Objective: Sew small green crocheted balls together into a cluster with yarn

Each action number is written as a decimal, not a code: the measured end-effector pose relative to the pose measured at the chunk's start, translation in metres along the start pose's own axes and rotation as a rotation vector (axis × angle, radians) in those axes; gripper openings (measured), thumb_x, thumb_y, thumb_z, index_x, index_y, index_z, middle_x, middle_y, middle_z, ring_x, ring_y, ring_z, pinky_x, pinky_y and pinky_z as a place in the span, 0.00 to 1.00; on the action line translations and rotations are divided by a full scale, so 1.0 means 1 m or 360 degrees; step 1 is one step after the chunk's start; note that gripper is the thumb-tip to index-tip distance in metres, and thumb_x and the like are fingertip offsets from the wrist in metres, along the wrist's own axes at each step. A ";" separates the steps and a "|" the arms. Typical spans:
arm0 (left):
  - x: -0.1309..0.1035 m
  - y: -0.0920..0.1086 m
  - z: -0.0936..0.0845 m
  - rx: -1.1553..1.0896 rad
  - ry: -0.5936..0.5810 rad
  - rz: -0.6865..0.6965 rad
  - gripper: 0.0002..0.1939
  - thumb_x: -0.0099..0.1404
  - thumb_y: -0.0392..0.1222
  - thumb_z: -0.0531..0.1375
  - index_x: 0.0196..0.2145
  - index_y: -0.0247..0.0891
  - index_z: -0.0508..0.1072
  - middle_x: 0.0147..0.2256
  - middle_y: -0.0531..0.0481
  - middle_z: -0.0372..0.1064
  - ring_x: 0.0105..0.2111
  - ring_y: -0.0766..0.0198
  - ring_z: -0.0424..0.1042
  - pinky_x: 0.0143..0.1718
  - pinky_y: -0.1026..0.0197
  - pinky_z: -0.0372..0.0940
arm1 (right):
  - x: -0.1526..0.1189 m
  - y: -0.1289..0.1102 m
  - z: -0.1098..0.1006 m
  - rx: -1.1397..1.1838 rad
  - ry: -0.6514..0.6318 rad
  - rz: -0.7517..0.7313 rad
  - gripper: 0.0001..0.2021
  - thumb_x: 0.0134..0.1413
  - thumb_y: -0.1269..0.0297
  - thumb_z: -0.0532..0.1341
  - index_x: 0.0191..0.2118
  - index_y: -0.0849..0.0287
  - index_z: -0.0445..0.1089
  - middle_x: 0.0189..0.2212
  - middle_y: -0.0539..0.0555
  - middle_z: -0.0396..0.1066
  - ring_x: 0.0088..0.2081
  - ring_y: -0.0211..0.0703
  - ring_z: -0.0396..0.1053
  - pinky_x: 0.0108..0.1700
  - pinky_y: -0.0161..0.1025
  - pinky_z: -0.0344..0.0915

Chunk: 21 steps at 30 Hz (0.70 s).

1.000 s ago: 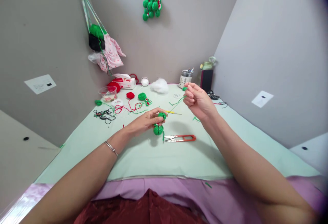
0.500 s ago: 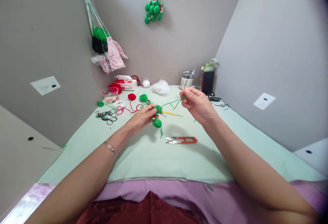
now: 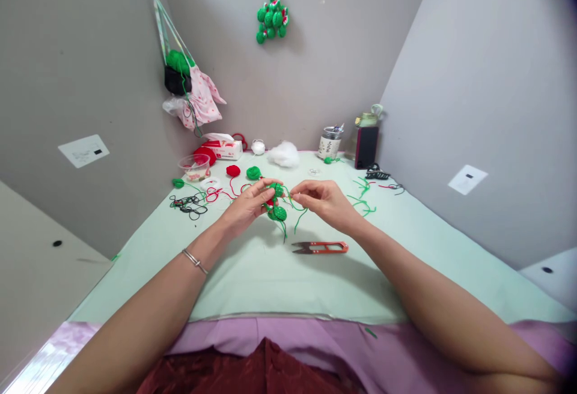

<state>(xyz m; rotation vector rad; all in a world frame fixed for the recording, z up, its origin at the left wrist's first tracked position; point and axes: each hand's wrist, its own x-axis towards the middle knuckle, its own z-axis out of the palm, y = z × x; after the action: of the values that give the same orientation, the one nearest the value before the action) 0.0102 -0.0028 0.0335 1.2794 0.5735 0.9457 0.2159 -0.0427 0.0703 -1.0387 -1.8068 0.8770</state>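
My left hand (image 3: 246, 206) is closed around a small green crocheted piece (image 3: 280, 213) with rounded ends and a bit of red between them. Dark and green yarn tails dangle below it. Close by on the right, my right hand (image 3: 330, 203) pinches a yarn needle, mostly hidden by the fingertips, and its tip is near the upper green ball. Green yarn (image 3: 298, 218) loops between the two hands. Orange-handled thread snips (image 3: 321, 248) lie on the table just below the hands.
Behind the hands are a green yarn ball (image 3: 253, 173), a red yarn ball (image 3: 232, 170), white stuffing (image 3: 283, 154) and a pen jar (image 3: 330, 143). Tangled black yarn (image 3: 188, 206) lies left, green scraps (image 3: 363, 202) right. A phone (image 3: 366, 148) leans against a bottle (image 3: 368, 119).
My right hand has come down and left from beside the pen jar to the crocheted piece, and the stretched yarn has gone slack. My left hand keeps its hold, turning the piece slightly.
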 end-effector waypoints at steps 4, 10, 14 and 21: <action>0.000 -0.001 -0.001 0.0006 -0.0007 0.0024 0.18 0.63 0.49 0.65 0.49 0.41 0.71 0.41 0.49 0.68 0.36 0.68 0.67 0.39 0.65 0.64 | 0.000 0.000 0.001 -0.0064 -0.0053 0.0037 0.10 0.55 0.59 0.61 0.32 0.62 0.74 0.22 0.48 0.62 0.25 0.34 0.53 0.27 0.36 0.51; 0.000 -0.002 -0.002 0.0013 0.0001 0.0028 0.19 0.62 0.49 0.65 0.48 0.41 0.71 0.43 0.49 0.69 0.37 0.68 0.68 0.40 0.65 0.64 | 0.000 -0.001 0.001 -0.0027 -0.0054 0.0048 0.11 0.54 0.59 0.61 0.31 0.62 0.74 0.21 0.47 0.62 0.24 0.34 0.53 0.26 0.35 0.50; 0.000 -0.001 -0.001 0.0003 0.0021 0.0028 0.19 0.61 0.49 0.66 0.48 0.40 0.72 0.42 0.49 0.69 0.35 0.69 0.68 0.39 0.65 0.65 | 0.002 0.002 0.000 0.0089 -0.0050 0.0067 0.10 0.53 0.59 0.63 0.31 0.61 0.73 0.21 0.47 0.62 0.23 0.33 0.54 0.25 0.34 0.51; 0.000 0.000 0.003 -0.0028 0.0080 0.0021 0.18 0.60 0.47 0.67 0.45 0.39 0.70 0.40 0.49 0.71 0.37 0.66 0.70 0.41 0.62 0.66 | 0.005 0.010 0.004 0.0251 0.0141 0.0083 0.08 0.51 0.60 0.64 0.31 0.60 0.68 0.22 0.46 0.65 0.21 0.32 0.59 0.24 0.33 0.56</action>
<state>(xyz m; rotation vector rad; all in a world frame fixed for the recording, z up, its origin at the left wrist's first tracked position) 0.0125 -0.0044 0.0338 1.2479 0.5947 0.9942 0.2138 -0.0349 0.0616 -1.0112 -1.6163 0.9733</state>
